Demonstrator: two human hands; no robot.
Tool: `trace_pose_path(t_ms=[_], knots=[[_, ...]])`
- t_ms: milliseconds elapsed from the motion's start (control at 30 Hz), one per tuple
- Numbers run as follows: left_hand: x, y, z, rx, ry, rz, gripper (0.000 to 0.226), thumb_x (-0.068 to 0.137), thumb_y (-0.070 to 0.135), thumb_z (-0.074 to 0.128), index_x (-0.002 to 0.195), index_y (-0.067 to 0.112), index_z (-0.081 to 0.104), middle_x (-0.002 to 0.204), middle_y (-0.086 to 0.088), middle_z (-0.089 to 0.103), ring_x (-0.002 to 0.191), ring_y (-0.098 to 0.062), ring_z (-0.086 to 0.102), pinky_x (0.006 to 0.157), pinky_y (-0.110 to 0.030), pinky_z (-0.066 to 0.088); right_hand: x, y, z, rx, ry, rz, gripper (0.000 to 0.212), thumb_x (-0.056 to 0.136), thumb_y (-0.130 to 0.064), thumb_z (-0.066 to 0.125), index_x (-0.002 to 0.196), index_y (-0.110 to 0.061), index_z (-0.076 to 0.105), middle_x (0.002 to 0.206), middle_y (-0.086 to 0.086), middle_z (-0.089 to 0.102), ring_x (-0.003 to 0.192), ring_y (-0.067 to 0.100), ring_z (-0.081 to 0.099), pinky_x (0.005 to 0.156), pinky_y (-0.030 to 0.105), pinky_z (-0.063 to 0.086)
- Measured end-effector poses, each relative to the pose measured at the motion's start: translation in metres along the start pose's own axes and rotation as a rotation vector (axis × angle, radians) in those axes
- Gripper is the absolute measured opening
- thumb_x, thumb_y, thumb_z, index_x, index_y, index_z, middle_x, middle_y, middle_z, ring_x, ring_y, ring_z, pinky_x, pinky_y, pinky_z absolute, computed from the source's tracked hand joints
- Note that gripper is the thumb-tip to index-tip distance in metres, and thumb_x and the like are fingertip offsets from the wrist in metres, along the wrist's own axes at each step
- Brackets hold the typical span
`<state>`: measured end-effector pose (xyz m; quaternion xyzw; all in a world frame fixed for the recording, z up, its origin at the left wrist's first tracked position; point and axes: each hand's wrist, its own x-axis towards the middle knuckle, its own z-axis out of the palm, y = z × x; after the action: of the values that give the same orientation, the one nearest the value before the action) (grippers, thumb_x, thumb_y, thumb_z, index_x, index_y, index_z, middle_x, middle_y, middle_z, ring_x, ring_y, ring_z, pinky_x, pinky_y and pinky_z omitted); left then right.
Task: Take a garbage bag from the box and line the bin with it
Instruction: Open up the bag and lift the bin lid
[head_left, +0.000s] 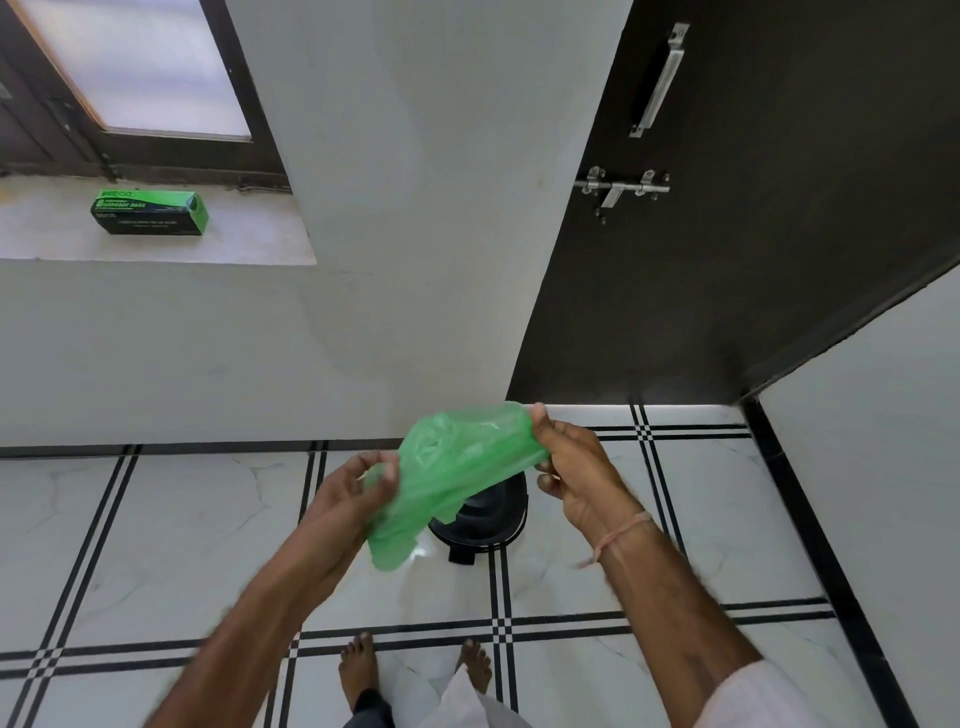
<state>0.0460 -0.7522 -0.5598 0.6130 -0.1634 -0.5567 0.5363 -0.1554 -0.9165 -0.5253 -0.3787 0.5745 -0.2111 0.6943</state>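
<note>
Both hands' grips, left hand (358, 493) and right hand (574, 470), pinch the green bag (457, 467), half-hiding the bin (485, 519).

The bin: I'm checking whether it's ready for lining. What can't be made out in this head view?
- Bin: its top is mostly hidden by the green bag; open or lidded, unclear.
- Bag's mouth: bunched between left hand and right hand, not discernible.
- Box on the sill: print too small.

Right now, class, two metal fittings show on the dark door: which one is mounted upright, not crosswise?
The long pull handle, high on the dark door, runs upright. The sliding bolt latch below it lies crosswise near the door's edge.
</note>
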Motion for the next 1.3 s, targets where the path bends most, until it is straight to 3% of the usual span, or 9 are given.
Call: trace_pose_path(t_ms=[100,233,433,633,767,900,1000,1167,1300], knots=[[-0.004,0.002,0.007,0.273,-0.082,-0.008,0.068,0.063,0.067,0.086,0.099,0.01,0.077,0.098,-0.012,0.079,0.091,-0.032,0.076,0.08,-0.042,0.061,0.005,-0.004,0.006,0.023,-0.014,0.068,0.037,0.1,-0.047,0.057,0.099,-0.013,0.073,0.085,0.002,0.076,0.074,0.014,0.07,0.059,0.027,0.059],[-0.003,0.015,0.018,-0.132,0.042,-0.181,0.052,0.09,0.048,0.066,0.117,0.004,0.073,0.114,-0.022,0.077,0.105,-0.04,0.075,0.092,-0.053,0.059,0.01,0.014,0.009,0.136,-0.161,0.045,0.047,0.099,-0.045,0.058,0.117,-0.003,0.072,0.109,0.018,0.078,0.096,0.031,0.075,0.087,0.048,0.062],[0.013,0.025,0.016,-0.206,0.199,-0.206,0.052,0.091,0.047,0.066,0.111,-0.001,0.071,0.105,-0.024,0.078,0.098,-0.041,0.076,0.078,-0.047,0.064,0.012,0.033,-0.001,-0.417,-0.439,-0.007,0.056,0.074,-0.049,0.079,0.114,-0.009,0.074,0.109,0.005,0.08,0.097,0.02,0.073,0.068,0.029,0.059],[0.0,0.009,0.004,0.288,-0.019,-0.046,0.037,0.083,0.036,0.069,0.092,0.001,0.074,0.085,-0.011,0.08,0.078,-0.028,0.074,0.069,-0.035,0.062,0.026,0.015,-0.005,-0.032,-0.244,0.179,0.059,0.095,-0.058,0.056,0.115,-0.004,0.069,0.101,0.013,0.081,0.085,0.025,0.08,0.071,0.042,0.066],[0.012,0.001,0.004,-0.052,0.09,-0.156,0.036,0.098,0.037,0.061,0.105,0.004,0.075,0.105,-0.021,0.079,0.099,-0.039,0.076,0.092,-0.052,0.06,0.025,0.018,0.005,0.293,-0.362,0.266,0.048,0.1,-0.041,0.057,0.121,0.002,0.067,0.107,0.019,0.079,0.09,0.029,0.079,0.07,0.043,0.066],[0.032,0.004,-0.018,-0.36,0.317,-0.241,0.057,0.095,0.048,0.063,0.126,0.001,0.066,0.12,-0.02,0.075,0.114,-0.038,0.071,0.099,-0.054,0.055,0.023,0.029,-0.002,-0.075,-0.607,0.199,0.027,0.096,-0.016,0.065,0.113,0.003,0.074,0.108,0.016,0.079,0.095,0.023,0.078,0.076,0.028,0.062],[0.039,0.01,-0.04,-0.427,0.415,-0.244,0.068,0.088,0.054,0.066,0.132,0.002,0.062,0.132,-0.024,0.069,0.116,-0.035,0.068,0.1,-0.058,0.053,0.027,0.028,-0.007,-0.219,-0.471,0.189,0.025,0.095,-0.022,0.067,0.106,-0.001,0.075,0.107,0.014,0.08,0.09,0.02,0.079,0.073,0.027,0.063],[0.045,0.014,-0.077,-0.551,0.337,-0.426,0.054,0.088,0.059,0.062,0.106,0.009,0.069,0.108,-0.024,0.075,0.103,-0.041,0.068,0.08,-0.063,0.051,0.039,0.015,-0.01,0.341,-0.204,0.225,0.046,0.098,-0.041,0.057,0.124,-0.005,0.068,0.101,0.016,0.081,0.084,0.027,0.08,0.065,0.041,0.066],[0.047,0.009,-0.088,-0.572,0.308,-0.442,0.051,0.098,0.053,0.054,0.112,0.008,0.07,0.099,-0.022,0.079,0.087,-0.04,0.077,0.074,-0.059,0.061,0.043,0.018,0.0,0.44,-0.21,0.246,0.063,0.101,-0.051,0.05,0.137,-0.001,0.063,0.124,0.022,0.073,0.106,0.033,0.076,0.088,0.05,0.063]])
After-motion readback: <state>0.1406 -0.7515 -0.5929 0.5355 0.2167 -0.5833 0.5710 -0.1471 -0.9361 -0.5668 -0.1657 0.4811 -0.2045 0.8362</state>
